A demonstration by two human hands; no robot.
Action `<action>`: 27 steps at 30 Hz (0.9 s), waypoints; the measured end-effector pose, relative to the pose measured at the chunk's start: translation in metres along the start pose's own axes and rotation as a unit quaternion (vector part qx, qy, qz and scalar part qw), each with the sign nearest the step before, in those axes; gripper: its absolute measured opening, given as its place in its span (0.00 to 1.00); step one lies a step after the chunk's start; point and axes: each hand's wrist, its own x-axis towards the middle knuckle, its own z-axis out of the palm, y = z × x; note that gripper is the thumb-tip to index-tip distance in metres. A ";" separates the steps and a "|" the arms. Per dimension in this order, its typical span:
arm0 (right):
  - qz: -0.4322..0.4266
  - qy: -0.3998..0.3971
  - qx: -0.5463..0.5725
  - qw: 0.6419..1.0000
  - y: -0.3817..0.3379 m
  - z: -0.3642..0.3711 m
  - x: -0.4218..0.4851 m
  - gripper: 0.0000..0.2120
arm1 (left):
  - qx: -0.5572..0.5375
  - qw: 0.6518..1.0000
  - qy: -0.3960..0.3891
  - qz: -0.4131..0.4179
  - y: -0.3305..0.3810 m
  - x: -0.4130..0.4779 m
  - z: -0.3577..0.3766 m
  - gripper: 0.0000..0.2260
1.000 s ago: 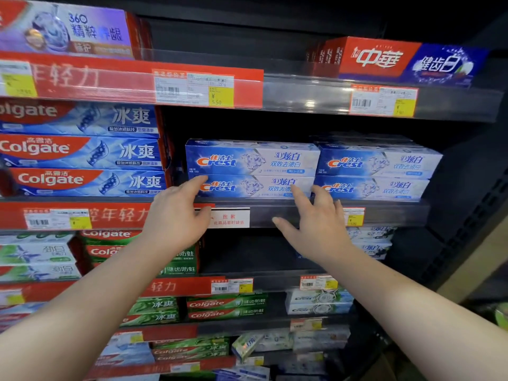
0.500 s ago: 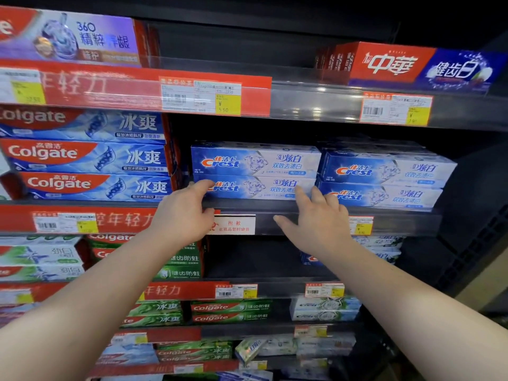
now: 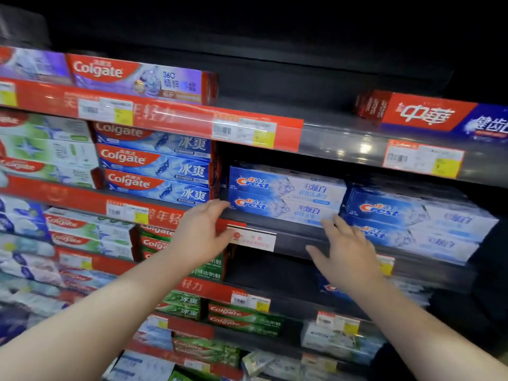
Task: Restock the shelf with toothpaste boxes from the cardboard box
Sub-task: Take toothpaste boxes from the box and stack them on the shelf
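Observation:
Two blue-and-white Crest toothpaste boxes (image 3: 286,196) lie stacked on the middle shelf (image 3: 297,237). My left hand (image 3: 200,232) reaches to the left end of the lower box, and its fingertips are at the box's corner. The straight fingers of my right hand (image 3: 346,251) point up at the right end of the same box. Neither hand grips anything. A second stack of Crest boxes (image 3: 417,218) lies just to the right. The cardboard box is out of view.
Blue Colgate boxes (image 3: 156,163) are stacked tight against the left of the Crest stack. A purple Colgate box (image 3: 137,78) and a red box (image 3: 428,114) sit on the shelf above. The shelf bay under my hands (image 3: 275,273) is dark, and lower shelves hold green Colgate boxes (image 3: 242,317).
The view has swung left and tilted, so the shelves sit further right in the frame. Both hands stay at the ends of the lower Crest box, holding nothing.

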 end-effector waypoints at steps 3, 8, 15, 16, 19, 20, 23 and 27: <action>-0.064 0.068 0.037 0.995 0.002 -0.002 -0.004 0.25 | 0.017 0.999 0.027 -0.038 -0.005 -0.026 -0.002 0.29; -0.208 0.086 0.118 0.967 -0.027 0.030 -0.018 0.21 | 0.088 0.983 -0.031 -0.159 -0.034 -0.097 -0.001 0.29; -0.292 -0.032 0.153 0.943 -0.114 0.078 -0.047 0.23 | 0.198 0.920 -0.076 -0.328 -0.102 -0.218 -0.040 0.41; -0.306 -0.052 0.144 0.939 -0.128 0.083 -0.050 0.23 | 0.200 0.911 -0.074 -0.353 -0.113 -0.236 -0.047 0.40; -0.344 -0.102 0.108 0.927 -0.178 0.102 -0.061 0.25 | 0.188 0.882 -0.088 -0.424 -0.150 -0.289 -0.067 0.35; -0.354 -0.112 0.101 0.923 -0.197 0.109 -0.066 0.25 | 0.182 0.874 -0.096 -0.441 -0.164 -0.307 -0.072 0.33; -0.369 -0.168 0.078 0.911 -0.265 0.128 -0.088 0.26 | 0.152 0.856 -0.109 -0.481 -0.206 -0.357 -0.093 0.30; -0.386 -0.211 0.088 0.894 -0.365 0.156 -0.127 0.24 | 0.112 0.840 -0.100 -0.521 -0.269 -0.428 -0.135 0.33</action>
